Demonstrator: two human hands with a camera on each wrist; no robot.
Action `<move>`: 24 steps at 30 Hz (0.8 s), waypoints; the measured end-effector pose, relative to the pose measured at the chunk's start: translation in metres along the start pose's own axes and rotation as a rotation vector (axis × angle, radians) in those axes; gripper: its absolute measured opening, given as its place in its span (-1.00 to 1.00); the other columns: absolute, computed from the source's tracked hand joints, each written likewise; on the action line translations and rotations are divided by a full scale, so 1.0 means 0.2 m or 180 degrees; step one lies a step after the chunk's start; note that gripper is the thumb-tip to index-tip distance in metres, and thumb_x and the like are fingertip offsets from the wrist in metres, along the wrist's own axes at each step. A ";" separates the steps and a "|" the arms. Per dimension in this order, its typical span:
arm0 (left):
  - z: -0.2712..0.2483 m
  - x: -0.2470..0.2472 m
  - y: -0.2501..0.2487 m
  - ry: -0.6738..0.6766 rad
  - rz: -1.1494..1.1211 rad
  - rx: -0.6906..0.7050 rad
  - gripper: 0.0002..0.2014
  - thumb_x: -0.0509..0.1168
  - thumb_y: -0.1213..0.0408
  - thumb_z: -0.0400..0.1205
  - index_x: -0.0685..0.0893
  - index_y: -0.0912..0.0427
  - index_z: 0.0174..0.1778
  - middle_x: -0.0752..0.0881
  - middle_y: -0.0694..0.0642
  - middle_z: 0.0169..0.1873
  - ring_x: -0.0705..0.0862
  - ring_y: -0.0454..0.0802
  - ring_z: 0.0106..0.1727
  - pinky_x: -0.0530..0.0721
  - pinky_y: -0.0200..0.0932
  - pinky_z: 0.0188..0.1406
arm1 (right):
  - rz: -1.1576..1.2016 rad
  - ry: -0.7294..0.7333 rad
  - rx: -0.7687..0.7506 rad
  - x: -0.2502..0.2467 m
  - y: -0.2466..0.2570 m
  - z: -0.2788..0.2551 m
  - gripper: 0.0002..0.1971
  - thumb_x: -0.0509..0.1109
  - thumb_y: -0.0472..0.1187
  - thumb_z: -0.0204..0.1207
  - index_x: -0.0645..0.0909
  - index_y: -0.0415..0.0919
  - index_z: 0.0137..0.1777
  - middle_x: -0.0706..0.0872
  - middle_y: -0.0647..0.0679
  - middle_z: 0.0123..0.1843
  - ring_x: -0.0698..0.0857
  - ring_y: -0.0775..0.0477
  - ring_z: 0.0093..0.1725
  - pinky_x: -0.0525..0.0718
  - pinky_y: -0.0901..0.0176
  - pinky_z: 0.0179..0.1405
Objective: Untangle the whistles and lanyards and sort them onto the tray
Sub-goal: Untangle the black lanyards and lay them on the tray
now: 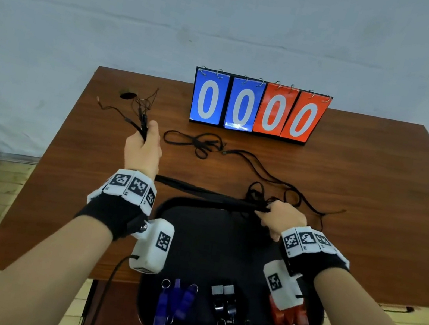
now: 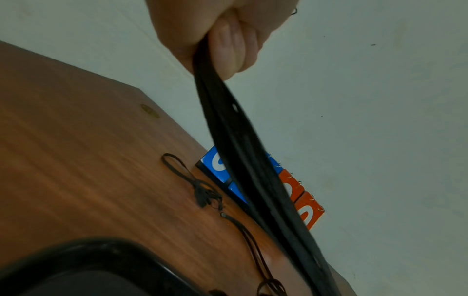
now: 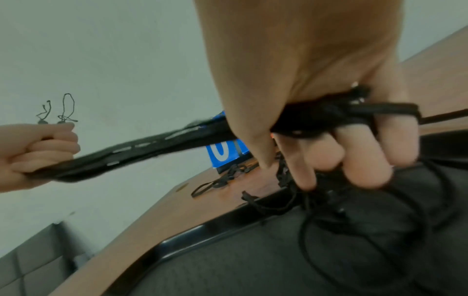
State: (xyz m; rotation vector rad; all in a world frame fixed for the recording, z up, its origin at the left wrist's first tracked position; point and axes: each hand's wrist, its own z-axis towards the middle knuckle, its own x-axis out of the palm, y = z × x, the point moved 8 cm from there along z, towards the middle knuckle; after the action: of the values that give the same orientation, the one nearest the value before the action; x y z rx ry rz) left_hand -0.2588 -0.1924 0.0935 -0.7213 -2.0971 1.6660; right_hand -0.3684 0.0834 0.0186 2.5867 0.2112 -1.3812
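My left hand [image 1: 143, 147] is raised over the table's left side and grips one end of a bundle of black lanyards [image 1: 202, 191]; thin cord loops [image 1: 142, 108] stick out above the fist. The bundle runs taut to my right hand [image 1: 279, 216], which grips its tangled end at the far rim of the black tray [image 1: 162, 210]. In the tray's near part lie blue whistles [image 1: 174, 301], black whistles [image 1: 224, 301] and red whistles [image 1: 289, 317]. The left wrist view shows my left hand [image 2: 220, 30] curled round the lanyards [image 2: 253, 170]. In the right wrist view my right hand [image 3: 316, 100] has cords looped over its fingers.
Loose black lanyards [image 1: 199, 142] lie on the brown table [image 1: 369, 218], another strand [image 1: 276, 179] trailing right. A blue and orange flip scoreboard [image 1: 257, 107] reading zeros stands at the back. A cable hole [image 1: 128, 95] is at the far left.
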 end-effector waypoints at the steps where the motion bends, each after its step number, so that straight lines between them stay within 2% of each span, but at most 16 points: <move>1: 0.00 0.00 0.02 -0.0031 0.0031 -0.0040 -0.57 0.07 0.03 0.69 0.31 0.11 -0.49 0.35 -0.08 -0.77 0.20 -0.23 -0.87 0.17 -0.41 -0.79 | -0.0190 -0.0263 0.0081 -0.04 -0.02 0.00 -0.62 0.11 0.12 0.59 0.61 -0.14 -0.14 0.62 -0.04 -0.36 0.71 -0.19 -0.14 0.57 0.13 -0.18; 3: 0.01 0.00 0.05 -0.0014 0.0199 -0.0092 -0.56 0.07 0.01 0.68 0.31 0.09 -0.52 0.33 -0.10 -0.88 0.23 -0.22 -0.85 0.21 -0.29 -0.67 | -0.0377 -0.0710 0.0091 -0.10 -0.03 -0.02 -0.56 0.06 0.16 0.60 0.65 -0.12 0.06 0.74 -0.10 -0.09 0.72 -0.19 -0.02 0.52 0.13 -0.17; 5: -0.01 0.04 0.08 0.0158 0.0457 -0.0157 -0.55 0.09 0.02 0.68 0.33 0.08 -0.54 0.34 -0.09 -0.89 0.25 -0.19 -0.80 0.21 -0.23 -0.60 | -0.0084 -0.0736 -0.0020 -0.12 -0.01 -0.02 -0.56 0.02 0.12 0.64 0.62 -0.12 0.17 0.74 -0.17 0.09 0.70 -0.24 0.08 0.55 0.07 -0.06; 6: -0.02 0.08 0.08 0.0319 0.0596 -0.0154 -0.56 0.10 0.04 0.68 0.36 0.09 -0.54 0.34 -0.09 -0.85 0.26 -0.17 -0.77 0.21 -0.22 -0.59 | 0.0222 -0.0637 -0.0167 -0.12 0.01 -0.02 -0.62 0.04 0.03 0.64 0.59 -0.10 0.22 0.72 -0.19 0.15 0.68 -0.26 0.14 0.58 0.03 0.03; 8: -0.08 0.18 0.09 0.0826 0.0914 -0.0053 -0.62 0.14 0.11 0.68 0.49 0.12 -0.48 0.36 -0.12 -0.76 0.30 -0.15 -0.70 0.23 -0.24 -0.60 | 0.0776 -0.0457 -0.0630 -0.11 0.10 -0.02 -0.64 0.13 -0.18 0.58 0.54 -0.07 0.34 0.65 -0.20 0.31 0.58 -0.26 0.33 0.53 -0.08 0.33; 10: -0.19 0.30 0.09 0.1484 0.1197 0.0031 -0.77 0.21 0.16 0.66 0.61 0.16 -0.26 0.40 -0.16 -0.76 0.35 -0.26 -0.75 0.27 -0.35 -0.66 | 0.0999 -0.0400 -0.1076 -0.10 0.22 -0.06 -0.54 0.18 -0.30 0.52 0.46 -0.08 0.44 0.49 -0.19 0.49 0.37 -0.20 0.54 0.31 -0.08 0.55; 12: -0.30 0.41 0.10 0.2072 0.1266 -0.0010 -0.90 0.25 0.21 0.64 0.60 0.16 -0.06 0.40 -0.17 -0.78 0.35 -0.29 -0.83 0.25 -0.49 -0.76 | 0.1173 -0.0438 -0.1417 -0.12 0.35 -0.12 -0.44 0.20 -0.43 0.45 0.40 -0.18 0.49 0.40 -0.18 0.54 0.23 -0.13 0.62 0.18 0.10 0.60; 13: -0.34 0.45 0.12 0.2285 0.1281 -0.0093 -0.92 0.26 0.23 0.64 0.58 0.13 -0.02 0.42 -0.19 -0.74 0.36 -0.31 -0.84 0.23 -0.55 -0.79 | 0.1287 -0.0489 -0.1598 -0.13 0.41 -0.15 -0.44 0.20 -0.47 0.42 0.40 -0.24 0.47 0.41 -0.20 0.52 0.25 -0.13 0.61 0.19 0.20 0.55; 15: -0.39 0.48 0.15 0.2536 0.1492 -0.0276 -0.90 0.29 0.19 0.62 0.56 0.12 -0.14 0.42 -0.08 -0.61 0.39 -0.34 -0.83 0.24 -0.57 -0.81 | 0.1418 -0.0597 -0.1823 -0.15 0.48 -0.20 -0.41 0.18 -0.52 0.43 0.33 -0.30 0.51 0.36 -0.22 0.54 0.25 -0.15 0.61 0.12 0.36 0.50; 17: -0.38 0.47 0.20 0.2565 0.1810 -0.0460 -0.73 0.32 0.08 0.58 0.46 0.11 -0.36 0.40 -0.02 -0.57 0.37 -0.27 -0.79 0.25 -0.51 -0.80 | 0.1242 -0.0693 -0.1855 -0.14 0.49 -0.20 -0.35 0.15 -0.51 0.48 0.13 -0.32 0.60 0.19 -0.19 0.63 0.10 -0.08 0.66 -0.08 0.50 0.46; 19: -0.36 0.46 0.25 0.2572 0.2153 -0.0588 -0.64 0.36 -0.04 0.52 0.39 0.11 -0.35 0.41 0.00 -0.53 0.35 -0.20 -0.65 0.27 -0.39 -0.71 | 0.1152 -0.0608 -0.1854 -0.12 0.50 -0.17 -0.33 0.13 -0.47 0.54 0.00 -0.28 0.63 0.09 -0.08 0.64 0.02 0.07 0.65 -0.21 0.60 0.46; 20: -0.35 0.46 0.26 0.2647 0.2301 -0.0606 -0.62 0.37 -0.06 0.50 0.39 0.12 -0.34 0.42 0.01 -0.53 0.34 -0.15 -0.62 0.26 -0.34 -0.67 | 0.1100 -0.0472 -0.1914 -0.10 0.51 -0.17 -0.33 0.15 -0.43 0.55 -0.03 -0.26 0.63 0.07 -0.03 0.62 0.00 0.10 0.63 -0.22 0.59 0.52; 22: -0.36 0.48 0.26 0.2803 0.2336 -0.0545 -0.65 0.39 0.03 0.51 0.42 0.10 -0.42 0.43 -0.02 -0.62 0.35 -0.17 -0.69 0.25 -0.32 -0.67 | 0.0934 -0.0098 -0.1969 -0.06 0.51 -0.15 -0.22 0.30 -0.36 0.50 -0.05 -0.24 0.63 0.02 -0.08 0.65 -0.07 -0.01 0.66 -0.19 0.31 0.64; 23: -0.35 0.49 0.25 0.2839 0.2281 -0.0481 -0.68 0.38 0.12 0.54 0.44 0.08 -0.46 0.44 -0.06 -0.70 0.35 -0.22 -0.76 0.26 -0.35 -0.71 | 0.1060 0.0147 -0.1854 -0.03 0.49 -0.13 -0.14 0.37 -0.34 0.45 -0.08 -0.21 0.64 -0.02 -0.09 0.67 -0.08 -0.06 0.67 -0.11 0.20 0.66; 24: -0.34 0.49 0.23 0.2822 0.2233 -0.0446 -0.69 0.36 0.19 0.57 0.47 0.07 -0.48 0.44 -0.11 -0.77 0.36 -0.24 -0.82 0.27 -0.41 -0.75 | 0.1350 0.0347 -0.1706 -0.03 0.45 -0.12 -0.08 0.43 -0.34 0.43 -0.09 -0.18 0.65 -0.02 -0.08 0.68 -0.04 -0.06 0.68 0.00 0.17 0.64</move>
State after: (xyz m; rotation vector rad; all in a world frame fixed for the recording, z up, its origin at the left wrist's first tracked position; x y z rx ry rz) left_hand -0.2909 -0.0718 0.0616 -1.9632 -1.3686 1.0913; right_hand -0.3318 0.0013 0.0459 2.0995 0.0336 -0.8863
